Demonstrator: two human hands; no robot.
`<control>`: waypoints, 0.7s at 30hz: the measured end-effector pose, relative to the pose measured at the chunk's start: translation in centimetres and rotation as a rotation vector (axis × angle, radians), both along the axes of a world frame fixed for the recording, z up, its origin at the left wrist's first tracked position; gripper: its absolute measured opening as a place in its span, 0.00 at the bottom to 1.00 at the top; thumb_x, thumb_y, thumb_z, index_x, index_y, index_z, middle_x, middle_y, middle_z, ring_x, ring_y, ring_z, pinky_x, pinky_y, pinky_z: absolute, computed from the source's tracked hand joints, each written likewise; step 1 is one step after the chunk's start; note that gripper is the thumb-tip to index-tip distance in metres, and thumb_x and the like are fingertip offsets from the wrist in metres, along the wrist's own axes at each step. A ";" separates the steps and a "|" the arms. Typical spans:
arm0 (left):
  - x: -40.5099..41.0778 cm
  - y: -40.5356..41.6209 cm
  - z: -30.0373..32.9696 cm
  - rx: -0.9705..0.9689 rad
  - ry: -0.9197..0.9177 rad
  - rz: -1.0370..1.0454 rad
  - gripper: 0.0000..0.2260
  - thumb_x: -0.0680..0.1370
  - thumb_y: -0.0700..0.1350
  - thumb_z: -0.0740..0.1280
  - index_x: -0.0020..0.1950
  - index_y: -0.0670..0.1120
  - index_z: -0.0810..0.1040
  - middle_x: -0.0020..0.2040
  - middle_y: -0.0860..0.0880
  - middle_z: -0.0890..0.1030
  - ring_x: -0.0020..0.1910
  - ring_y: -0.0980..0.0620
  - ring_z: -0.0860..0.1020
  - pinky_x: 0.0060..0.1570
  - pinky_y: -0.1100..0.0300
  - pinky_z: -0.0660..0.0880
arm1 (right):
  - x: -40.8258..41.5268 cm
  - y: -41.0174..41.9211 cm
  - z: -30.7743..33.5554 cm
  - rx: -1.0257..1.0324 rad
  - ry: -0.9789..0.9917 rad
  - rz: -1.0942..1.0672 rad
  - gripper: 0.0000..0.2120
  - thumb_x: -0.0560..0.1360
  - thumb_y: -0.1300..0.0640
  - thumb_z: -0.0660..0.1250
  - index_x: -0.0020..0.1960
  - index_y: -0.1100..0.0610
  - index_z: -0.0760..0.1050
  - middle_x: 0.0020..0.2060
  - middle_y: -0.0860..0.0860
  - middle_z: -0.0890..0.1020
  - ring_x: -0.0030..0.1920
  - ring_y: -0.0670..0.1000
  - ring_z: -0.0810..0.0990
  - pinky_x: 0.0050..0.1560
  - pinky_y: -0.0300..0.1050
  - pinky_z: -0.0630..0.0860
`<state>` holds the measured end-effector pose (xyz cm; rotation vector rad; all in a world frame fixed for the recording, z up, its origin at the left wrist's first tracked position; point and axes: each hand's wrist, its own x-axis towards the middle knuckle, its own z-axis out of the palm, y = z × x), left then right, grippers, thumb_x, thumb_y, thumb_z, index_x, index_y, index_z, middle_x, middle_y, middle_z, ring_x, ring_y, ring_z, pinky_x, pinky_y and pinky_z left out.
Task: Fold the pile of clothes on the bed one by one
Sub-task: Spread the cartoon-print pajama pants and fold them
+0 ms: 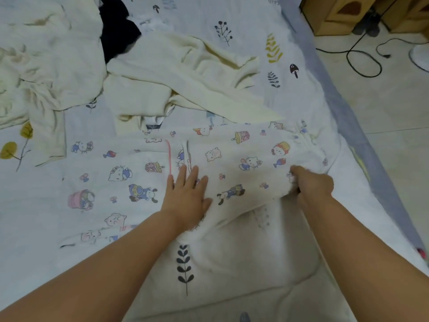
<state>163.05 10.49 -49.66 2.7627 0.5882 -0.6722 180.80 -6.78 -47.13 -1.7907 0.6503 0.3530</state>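
Right hand (311, 184) curled tight on the edge of the cartoon-print garment (232, 159), lifting that side a little; left hand (188, 196) flat on its middle, fingers (193, 175) straight. Garment spread across the bed (232, 263). Behind it, cream clothes (174, 73) and one black piece (118, 26) in a loose pile.

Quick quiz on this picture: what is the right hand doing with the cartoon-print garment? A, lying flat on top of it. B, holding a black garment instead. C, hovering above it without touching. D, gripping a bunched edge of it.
D: the right hand has its fingers curled round a bunched edge of the cartoon-print garment, while the left hand lies flat on the cloth.
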 end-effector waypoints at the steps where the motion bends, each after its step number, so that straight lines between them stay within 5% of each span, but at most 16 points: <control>1: -0.1 0.2 0.1 -0.020 -0.008 -0.003 0.26 0.81 0.57 0.48 0.77 0.50 0.49 0.78 0.47 0.42 0.75 0.42 0.38 0.72 0.44 0.39 | 0.0 0.3 0.3 0.052 -0.009 -0.019 0.17 0.69 0.65 0.71 0.56 0.61 0.73 0.45 0.55 0.79 0.41 0.52 0.78 0.45 0.43 0.76; 4: -0.2 0.8 1.2 -0.108 -0.100 0.024 0.22 0.81 0.55 0.51 0.72 0.46 0.63 0.76 0.48 0.55 0.76 0.45 0.46 0.72 0.45 0.47 | -1.1 1.9 2.1 0.081 -0.172 0.080 0.09 0.70 0.66 0.65 0.39 0.55 0.66 0.35 0.51 0.73 0.35 0.51 0.72 0.39 0.44 0.71; 8: -0.7 1.6 3.8 -0.426 -0.327 0.273 0.17 0.82 0.49 0.54 0.67 0.43 0.70 0.65 0.45 0.73 0.67 0.45 0.67 0.65 0.56 0.62 | -5.2 5.5 5.1 -0.114 -0.616 0.391 0.12 0.69 0.67 0.62 0.33 0.56 0.63 0.34 0.53 0.70 0.37 0.49 0.66 0.37 0.35 0.65; 11: -1.2 3.4 6.6 -0.695 -0.462 0.650 0.20 0.82 0.54 0.49 0.71 0.49 0.66 0.70 0.50 0.69 0.62 0.51 0.73 0.62 0.59 0.63 | -9.4 8.4 7.2 -0.149 -0.877 0.578 0.10 0.66 0.69 0.64 0.37 0.59 0.66 0.36 0.54 0.70 0.36 0.45 0.64 0.35 0.27 0.63; 16: -4.3 9.2 10.5 -1.332 -0.813 1.085 0.30 0.78 0.65 0.39 0.57 0.51 0.74 0.51 0.50 0.80 0.47 0.51 0.80 0.49 0.55 0.76 | -16.7 12.9 8.6 -0.109 -1.061 0.867 0.15 0.59 0.69 0.68 0.45 0.66 0.77 0.47 0.60 0.80 0.46 0.60 0.79 0.45 0.47 0.76; 18: -6.9 11.8 11.2 -1.472 -0.848 1.194 0.34 0.74 0.70 0.42 0.50 0.50 0.80 0.42 0.49 0.84 0.41 0.51 0.83 0.40 0.56 0.80 | -19.3 14.5 8.1 -0.120 -1.080 1.057 0.17 0.57 0.69 0.71 0.46 0.65 0.79 0.48 0.61 0.80 0.46 0.61 0.80 0.44 0.47 0.79; 21: -10.5 14.5 10.6 -1.433 -0.661 1.270 0.28 0.70 0.70 0.57 0.44 0.50 0.85 0.43 0.48 0.84 0.38 0.50 0.83 0.36 0.59 0.79 | -22.5 16.2 6.5 -0.191 -0.962 1.402 0.19 0.65 0.67 0.72 0.56 0.63 0.77 0.57 0.59 0.77 0.55 0.60 0.76 0.49 0.48 0.76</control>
